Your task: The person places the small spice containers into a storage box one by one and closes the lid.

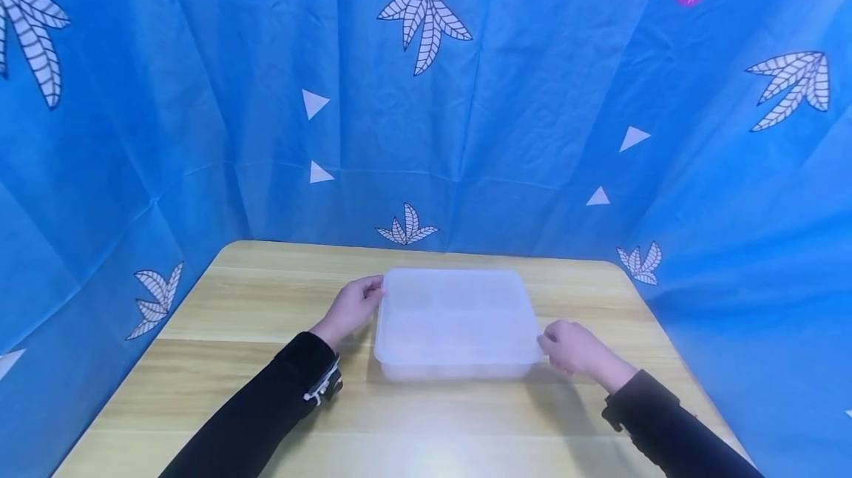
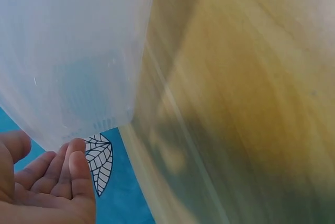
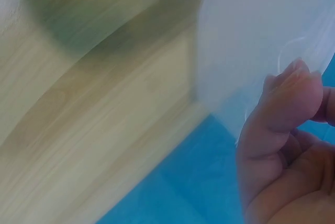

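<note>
A translucent white lidded plastic box (image 1: 459, 322) is near the middle of the wooden table, with faint compartment outlines showing through its top. At its left side, toward the far corner, my left hand (image 1: 354, 306) holds the rim between thumb and fingers. The left wrist view has those curled fingers (image 2: 78, 169) right at the corner of the box (image 2: 78, 51). My right hand (image 1: 575, 348) pinches the rim on the right side, near the front corner. Close up in the right wrist view, the thumb and bent fingers (image 3: 288, 98) overlap the box edge (image 3: 235, 41).
The wooden table (image 1: 220, 359) has rounded far corners. Blue patterned cloth (image 1: 399, 130) hangs behind it and along both sides. Black sleeves (image 1: 266, 404) cover both forearms, and a device is strapped at the left wrist.
</note>
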The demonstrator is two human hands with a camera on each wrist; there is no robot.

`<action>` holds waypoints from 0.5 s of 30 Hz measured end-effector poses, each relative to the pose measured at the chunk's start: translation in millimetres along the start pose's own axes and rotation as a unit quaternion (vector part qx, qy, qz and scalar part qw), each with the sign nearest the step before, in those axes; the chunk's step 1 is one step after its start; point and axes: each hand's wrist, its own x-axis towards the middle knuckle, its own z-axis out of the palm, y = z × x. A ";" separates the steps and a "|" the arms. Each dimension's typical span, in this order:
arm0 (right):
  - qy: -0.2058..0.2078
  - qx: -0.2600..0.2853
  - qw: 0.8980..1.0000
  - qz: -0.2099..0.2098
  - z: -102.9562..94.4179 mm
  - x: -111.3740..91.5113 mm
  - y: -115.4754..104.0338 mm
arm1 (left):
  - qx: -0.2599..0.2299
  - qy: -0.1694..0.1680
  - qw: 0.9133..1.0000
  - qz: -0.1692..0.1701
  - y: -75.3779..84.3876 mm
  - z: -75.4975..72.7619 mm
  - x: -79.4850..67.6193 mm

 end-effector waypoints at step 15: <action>0.033 -0.012 0.999 -0.009 6.5 -2.3 2.3 | 0.064 0.023 0.998 -0.002 10.7 6.0 -13.4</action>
